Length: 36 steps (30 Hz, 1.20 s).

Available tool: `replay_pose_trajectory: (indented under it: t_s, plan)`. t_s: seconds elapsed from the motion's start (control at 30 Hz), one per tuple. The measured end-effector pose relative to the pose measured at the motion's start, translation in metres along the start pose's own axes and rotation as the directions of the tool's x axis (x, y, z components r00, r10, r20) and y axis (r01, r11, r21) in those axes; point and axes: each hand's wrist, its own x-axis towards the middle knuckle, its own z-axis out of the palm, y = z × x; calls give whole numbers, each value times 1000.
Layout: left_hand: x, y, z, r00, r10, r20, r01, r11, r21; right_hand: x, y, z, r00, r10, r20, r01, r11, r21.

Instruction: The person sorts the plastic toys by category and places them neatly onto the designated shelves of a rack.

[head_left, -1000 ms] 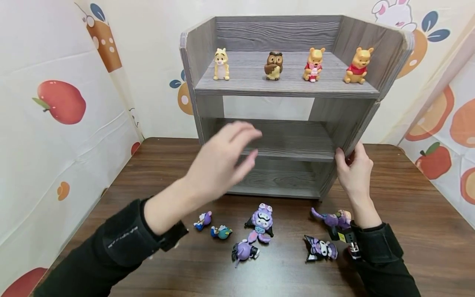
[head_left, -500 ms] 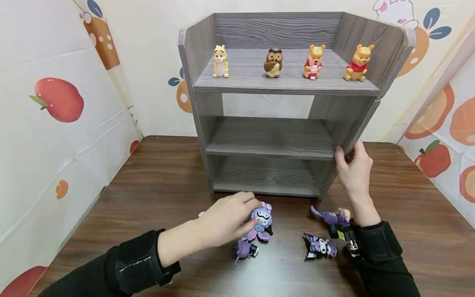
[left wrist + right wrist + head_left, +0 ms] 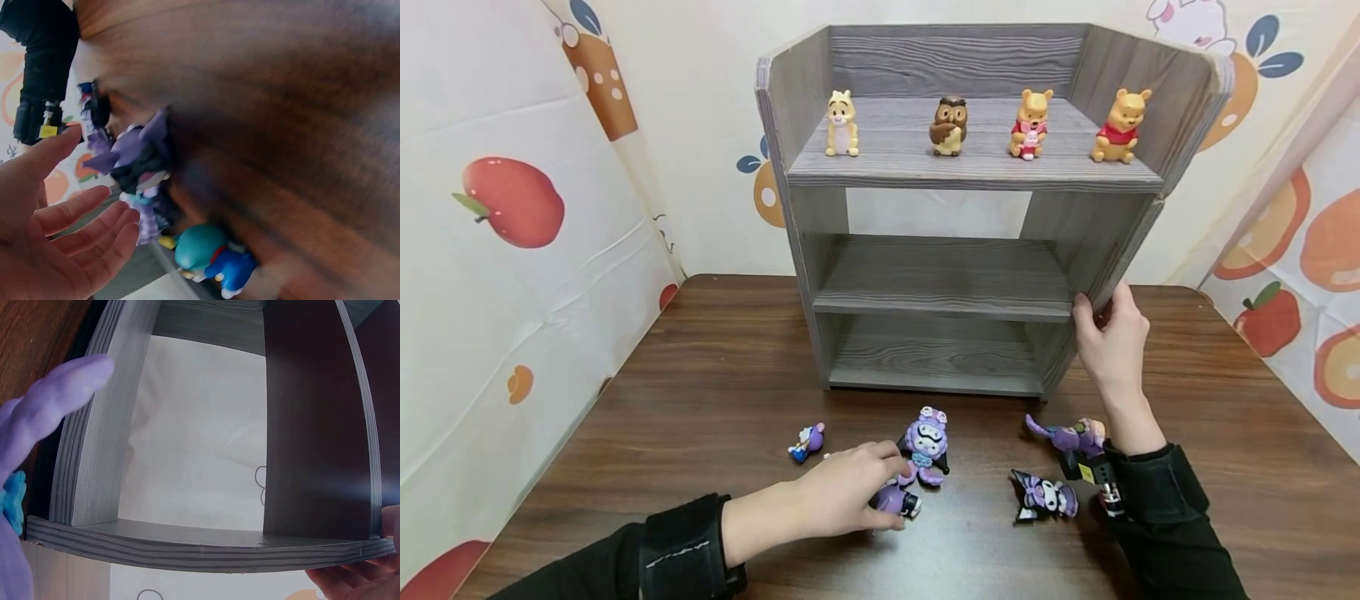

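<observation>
My left hand (image 3: 842,493) is low over the table, thumb and fingers spread on either side of a small purple figurine (image 3: 892,500). In the left wrist view that figurine (image 3: 134,153) lies just beyond the fingertips, and a green-and-blue figurine (image 3: 215,253) lies below it; the hand hides most of this second one from the head view. A larger lilac figurine (image 3: 927,443) lies right behind the fingers. My right hand (image 3: 1116,346) grips the right side panel of the grey wooden shelf (image 3: 940,312), thumb on its front edge, the other fingers outside.
On the top board stand a rabbit figurine (image 3: 842,125), an owl (image 3: 949,127) and two yellow bears, one (image 3: 1028,125) left of the other (image 3: 1122,127). A small blue-purple figurine (image 3: 807,440), a black-purple one (image 3: 1045,497) and a long-tailed purple one (image 3: 1067,435) lie on the table.
My left hand has come down from in front of the shelf, past the lilac figurine, to the small purple figurine nearer the front. The right hand has kept its grip on the shelf.
</observation>
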Motion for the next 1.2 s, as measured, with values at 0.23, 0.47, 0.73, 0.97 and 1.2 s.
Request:
replay_pose_trajectory:
  t_s: [0.23,0.47,0.73,0.97,1.2]
  plan:
    - [-2,0,12,999,37,26,-37,999,31,0,0,0,1000,-7,2,7,1000,6]
    - [0,-3,19,998,60,15,-60,998,31,1,2,1,1000,-2,-2,2,1000,-8]
    - [2,-11,16,1000,24,8,-23,998,-57,2,3,1,1000,-7,0,7,1000,-18]
    - [4,-19,3,998,-38,-48,34,996,-79,3,3,1,1000,1,3,-1,1000,-10]
    - [6,-28,-12,989,-38,-144,15,987,-159,2,3,2,1000,17,8,-17,1000,4]
